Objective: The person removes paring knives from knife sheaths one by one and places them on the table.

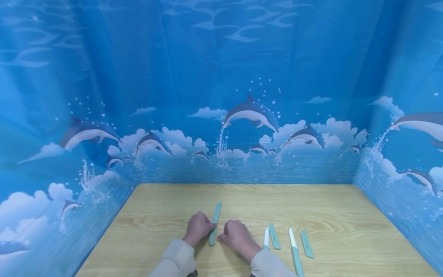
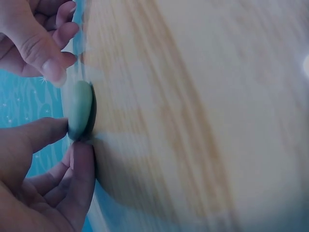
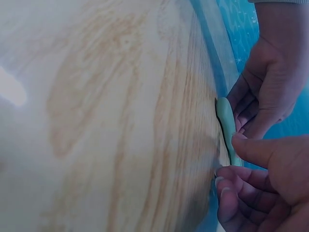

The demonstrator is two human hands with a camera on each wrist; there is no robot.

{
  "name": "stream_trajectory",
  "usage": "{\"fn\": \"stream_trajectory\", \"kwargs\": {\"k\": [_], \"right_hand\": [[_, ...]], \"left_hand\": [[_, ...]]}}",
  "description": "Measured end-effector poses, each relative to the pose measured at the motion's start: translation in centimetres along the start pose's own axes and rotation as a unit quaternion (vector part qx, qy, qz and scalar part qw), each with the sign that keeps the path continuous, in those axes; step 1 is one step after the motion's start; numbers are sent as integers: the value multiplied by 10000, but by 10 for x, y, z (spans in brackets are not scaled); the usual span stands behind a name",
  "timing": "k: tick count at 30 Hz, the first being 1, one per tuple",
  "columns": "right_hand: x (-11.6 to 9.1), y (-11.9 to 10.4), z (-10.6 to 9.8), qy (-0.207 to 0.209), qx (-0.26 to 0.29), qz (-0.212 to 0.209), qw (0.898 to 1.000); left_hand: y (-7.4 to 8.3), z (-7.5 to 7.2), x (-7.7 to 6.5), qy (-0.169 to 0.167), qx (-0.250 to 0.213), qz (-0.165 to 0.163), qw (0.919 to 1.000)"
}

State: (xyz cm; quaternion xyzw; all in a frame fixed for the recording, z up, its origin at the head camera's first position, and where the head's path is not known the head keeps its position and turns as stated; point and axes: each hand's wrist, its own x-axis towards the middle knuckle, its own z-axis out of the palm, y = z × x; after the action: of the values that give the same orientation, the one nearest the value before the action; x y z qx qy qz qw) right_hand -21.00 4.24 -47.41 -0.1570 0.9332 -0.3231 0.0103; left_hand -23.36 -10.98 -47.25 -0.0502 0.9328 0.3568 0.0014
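A mint-green paring knife (image 1: 212, 240) lies on the table with its blade inside a matching sheath (image 1: 217, 211), tip toward the back. My left hand (image 1: 199, 227) pinches it near the middle from the left side. In the left wrist view, the left thumb and a finger meet at the edge of the rounded handle (image 2: 81, 106). My right hand (image 1: 238, 237) is just right of the handle, fingers loosely bent with nothing between them. Its thumb (image 3: 251, 150) overlaps the knife in the right wrist view.
Right of my right hand lie two bare paring knives (image 1: 292, 238) (image 1: 266, 236) with pale blades and mint handles. Beside them are two loose sheaths (image 1: 275, 236) (image 1: 307, 244). The wood-grain table (image 1: 346, 215) is enclosed by a blue dolphin-print curtain (image 1: 207, 77).
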Motion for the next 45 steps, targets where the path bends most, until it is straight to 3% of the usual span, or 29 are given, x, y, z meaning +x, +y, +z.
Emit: {"fn": "stream_trajectory", "kwargs": {"k": [5, 12, 17, 22, 29, 33, 38, 45], "right_hand": [[0, 0, 0, 42, 114, 52, 9999], [2, 0, 0, 177, 34, 179, 9997], [7, 3, -2, 243, 19, 332, 9992], [9, 8, -3, 566, 207, 318, 9977], [16, 16, -6, 952, 822, 453, 9910], [20, 21, -8, 867, 1384, 714, 9840], [22, 23, -11, 702, 2341, 969, 9648], [22, 23, -15, 651, 3025, 1325, 9416]], "left_hand": [[-2, 1, 0, -40, -102, -89, 9999], [-7, 0, 1, -46, -312, 98, 9995], [-5, 0, 0, -295, -492, 89, 9983], [4, 1, -5, -546, -567, -236, 9966], [18, 2, -10, -622, -532, -621, 9947], [25, 2, -12, -713, -691, -597, 9933], [30, 0, -16, -874, -760, -551, 9917], [30, 2, -18, -1026, -1086, -427, 9879]]}}
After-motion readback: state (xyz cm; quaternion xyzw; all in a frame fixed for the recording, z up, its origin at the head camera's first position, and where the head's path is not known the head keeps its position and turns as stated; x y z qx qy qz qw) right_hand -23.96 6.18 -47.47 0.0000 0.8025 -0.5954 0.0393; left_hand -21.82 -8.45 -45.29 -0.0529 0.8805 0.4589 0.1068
